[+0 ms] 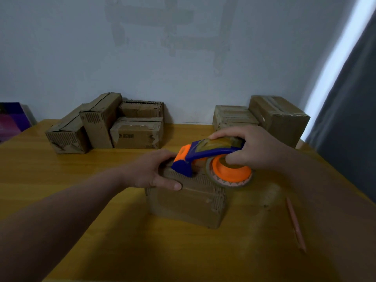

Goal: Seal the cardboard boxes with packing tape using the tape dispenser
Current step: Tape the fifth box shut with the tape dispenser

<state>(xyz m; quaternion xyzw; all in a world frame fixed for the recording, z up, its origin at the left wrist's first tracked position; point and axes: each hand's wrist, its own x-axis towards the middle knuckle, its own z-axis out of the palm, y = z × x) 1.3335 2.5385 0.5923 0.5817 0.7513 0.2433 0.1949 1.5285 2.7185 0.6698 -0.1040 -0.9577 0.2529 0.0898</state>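
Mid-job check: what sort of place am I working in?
Likely a room at home or a small office used for packing: a yellow wooden table against a plain painted wall, small cardboard boxes lined along it, a grey curtain at right.

Right hand [254, 148] grips the dispenser [205, 157] on top of the box [189, 200]. Left hand [150, 169] holds the box's left top edge. Table [122, 231] supports the box.

Tape dispenser [203, 154] on near box [189, 202], other boxes [105, 123] behind, pen [296, 224] right
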